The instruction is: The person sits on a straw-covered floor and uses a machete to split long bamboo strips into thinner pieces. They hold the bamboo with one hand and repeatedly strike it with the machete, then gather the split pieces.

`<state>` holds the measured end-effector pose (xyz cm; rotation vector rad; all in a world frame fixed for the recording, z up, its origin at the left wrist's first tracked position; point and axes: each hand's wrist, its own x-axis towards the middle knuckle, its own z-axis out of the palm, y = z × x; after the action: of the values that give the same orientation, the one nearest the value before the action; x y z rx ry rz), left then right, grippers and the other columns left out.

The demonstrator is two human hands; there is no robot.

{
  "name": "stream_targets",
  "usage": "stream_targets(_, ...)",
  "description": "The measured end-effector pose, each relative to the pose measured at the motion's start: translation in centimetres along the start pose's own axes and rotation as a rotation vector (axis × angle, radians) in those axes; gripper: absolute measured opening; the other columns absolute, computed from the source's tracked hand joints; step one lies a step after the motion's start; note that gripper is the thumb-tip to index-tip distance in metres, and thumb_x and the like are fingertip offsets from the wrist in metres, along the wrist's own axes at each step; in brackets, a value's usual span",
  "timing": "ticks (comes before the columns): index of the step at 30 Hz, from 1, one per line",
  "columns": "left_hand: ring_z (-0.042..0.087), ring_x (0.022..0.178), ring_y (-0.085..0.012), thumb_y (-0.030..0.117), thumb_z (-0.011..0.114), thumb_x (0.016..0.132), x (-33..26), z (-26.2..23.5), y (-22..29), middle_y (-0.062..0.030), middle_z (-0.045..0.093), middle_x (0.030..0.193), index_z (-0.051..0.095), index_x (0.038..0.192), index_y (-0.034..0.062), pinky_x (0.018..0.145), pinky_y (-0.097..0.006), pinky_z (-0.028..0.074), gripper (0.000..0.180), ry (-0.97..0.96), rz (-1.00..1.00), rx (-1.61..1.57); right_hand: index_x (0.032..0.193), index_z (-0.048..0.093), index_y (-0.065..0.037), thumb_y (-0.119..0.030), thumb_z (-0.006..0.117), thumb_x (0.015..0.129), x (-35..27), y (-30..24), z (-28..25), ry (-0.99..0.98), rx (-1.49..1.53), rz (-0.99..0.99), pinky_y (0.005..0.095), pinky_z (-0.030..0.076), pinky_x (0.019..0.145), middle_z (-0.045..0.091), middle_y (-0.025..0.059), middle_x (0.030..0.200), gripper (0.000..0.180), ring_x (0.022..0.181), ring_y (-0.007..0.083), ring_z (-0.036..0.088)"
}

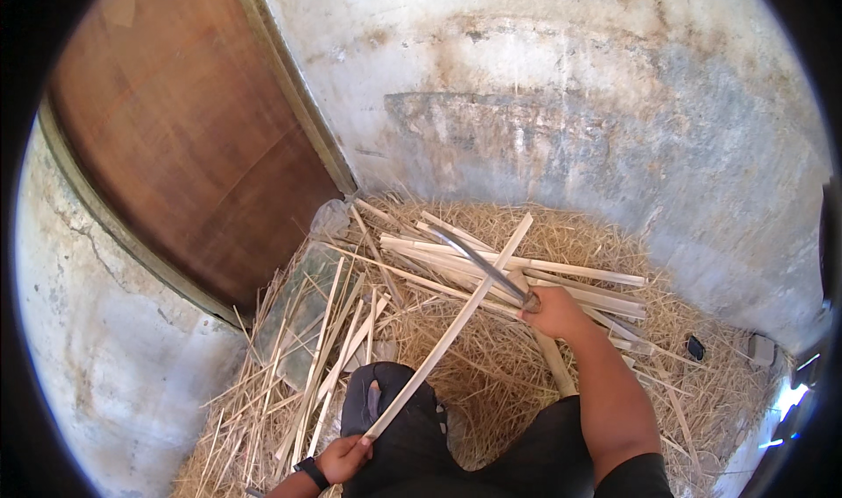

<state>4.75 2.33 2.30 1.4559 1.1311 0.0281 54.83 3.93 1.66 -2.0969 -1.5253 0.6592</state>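
My left hand (345, 458), with a dark band at the wrist, grips the lower end of a long pale bamboo strip (438, 349). The strip slants up and right over my knee. In my right hand (554, 312) is the handle of a long knife (481, 264), its metal blade pointing up and left. Blade and strip cross near the strip's upper part; I cannot tell whether they touch. Just below the right hand a thick round bamboo piece (553, 362) leans between my knees.
Several split bamboo pieces (579, 272) lie stacked ahead on a thick layer of shavings (491, 366). Thinner strips (320, 349) lie at the left. A brown door (193, 138) and a stained wall (544, 112) close in the space. A small black object (695, 348) rests at the right.
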Motion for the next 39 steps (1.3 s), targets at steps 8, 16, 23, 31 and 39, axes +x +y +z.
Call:
stream_targets(8,0.045,0.058,-0.0082,0.043,0.04,0.105,-0.2,0.0,0.4,0.0028,0.048,0.065,0.057,0.087,0.0053,0.054,-0.024,0.037,0.045,-0.026,-0.012,0.014,0.099,0.067,-0.007,-0.036,0.074,0.079,-1.9,-4.3,-0.5,-0.304,-0.144,-0.255,0.0459,0.051,0.076,0.069,0.0171,0.088,0.036,0.085,0.0361,0.066)
stream_targets(16,0.045,0.056,-0.0079,0.043,0.039,0.105,0.0,0.4,1.1,0.0028,0.047,0.063,0.057,0.085,0.0059,0.053,-0.023,0.036,0.046,0.008,0.01,-0.016,0.1,0.069,-0.009,-0.035,0.076,0.078,-0.8,-1.3,0.5,0.019,-0.053,-0.149,0.0445,0.051,0.072,0.069,0.0148,0.083,0.034,0.082,0.0351,0.067)
stream_targets(23,0.044,0.057,-0.0083,0.043,0.04,0.104,-0.6,0.3,1.4,0.0029,0.047,0.064,0.057,0.085,0.0063,0.053,-0.024,0.036,0.045,-0.003,0.058,0.061,0.101,0.069,-0.006,-0.03,0.072,0.08,-2.4,-5.5,-0.5,-0.343,-0.126,-0.32,0.0429,0.052,0.078,0.071,0.0141,0.086,0.033,0.086,0.0321,0.068)
stream_targets(31,0.044,0.057,-0.0079,0.044,0.039,0.105,0.0,0.2,1.1,0.0031,0.047,0.064,0.057,0.085,0.0063,0.053,-0.024,0.036,0.046,-0.019,-0.068,-0.047,0.097,0.067,-0.005,-0.029,0.073,0.078,-0.8,-1.3,0.1,0.003,0.012,-0.019,0.0416,0.052,0.077,0.07,0.0163,0.086,0.032,0.086,0.0339,0.067)
stream_targets(39,0.043,0.055,-0.0077,0.043,0.039,0.105,-0.9,0.2,1.7,0.0035,0.046,0.063,0.056,0.083,0.0062,0.052,-0.025,0.037,0.045,-0.005,0.018,0.077,0.104,0.068,-0.01,-0.033,0.073,0.081,-2.1,-6.4,0.8,-0.299,-0.108,-0.307,0.0421,0.053,0.078,0.069,0.0188,0.09,0.033,0.089,0.0349,0.067)
